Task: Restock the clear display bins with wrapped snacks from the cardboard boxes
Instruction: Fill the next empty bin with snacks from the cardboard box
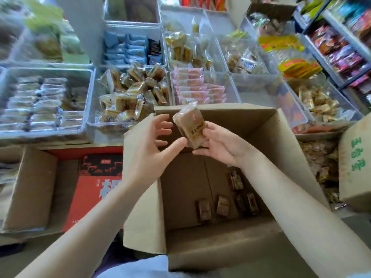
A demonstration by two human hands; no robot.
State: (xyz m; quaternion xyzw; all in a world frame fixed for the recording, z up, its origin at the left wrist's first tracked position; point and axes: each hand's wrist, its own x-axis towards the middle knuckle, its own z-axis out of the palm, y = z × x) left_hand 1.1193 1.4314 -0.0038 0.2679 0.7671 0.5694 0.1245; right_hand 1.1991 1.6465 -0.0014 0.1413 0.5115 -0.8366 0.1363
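Above an open cardboard box (220, 197), the right hand (218, 143) pinches 1 brown wrapped snack (190, 127) while the left hand (152, 141), fingers spread, touches its edge; next, it likely needs carrying forward into the clear bin (128, 97) of similar snacks.

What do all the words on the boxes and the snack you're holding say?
Brown wrapped snack held in the right hand: dark printed characters, too blurred to read.
Red and black carton on the left: large white characters cut off by the left arm; the small print is blurred.
Cardboard box with green print on the right: green characters, not legible.
Bin snack wrappers: too small and blurred.
None can be quoted.
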